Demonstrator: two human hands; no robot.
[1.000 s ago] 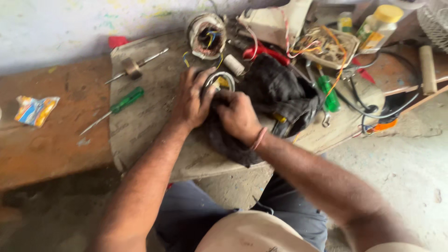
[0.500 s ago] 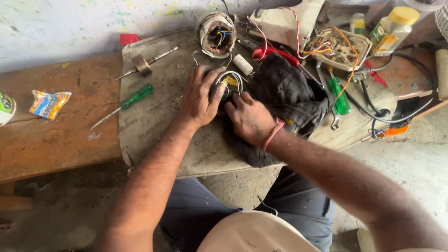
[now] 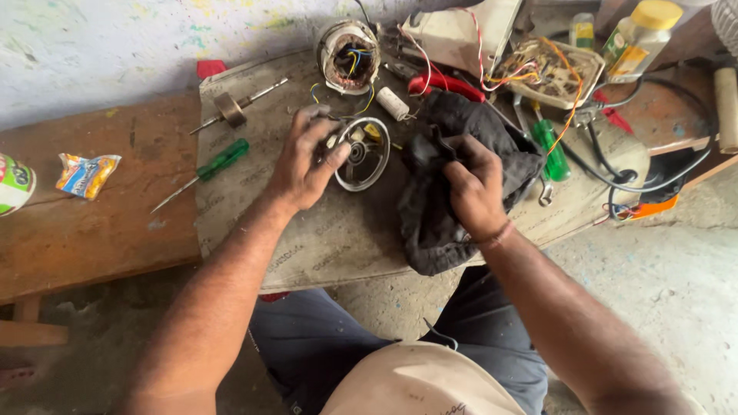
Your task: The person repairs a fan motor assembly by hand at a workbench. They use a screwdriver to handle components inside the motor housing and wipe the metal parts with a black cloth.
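Head view: left fingers (image 3: 327, 146) grip round metal cover (image 3: 367, 157), right fingers (image 3: 461, 165) clench black cloth (image 3: 438, 223).

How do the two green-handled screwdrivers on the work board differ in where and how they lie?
The left screwdriver lies in the open, its whole shaft showing, slanting down-left past the board edge. The right screwdriver lies beside the black cloth among cables, only its handle clearly visible. The left hand is nearer the first, the right hand the second. Neither is held.

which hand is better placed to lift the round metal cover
Left. The left hand already has its fingers on the rim of the cover, while the right hand is off to the side, gripping the black cloth.
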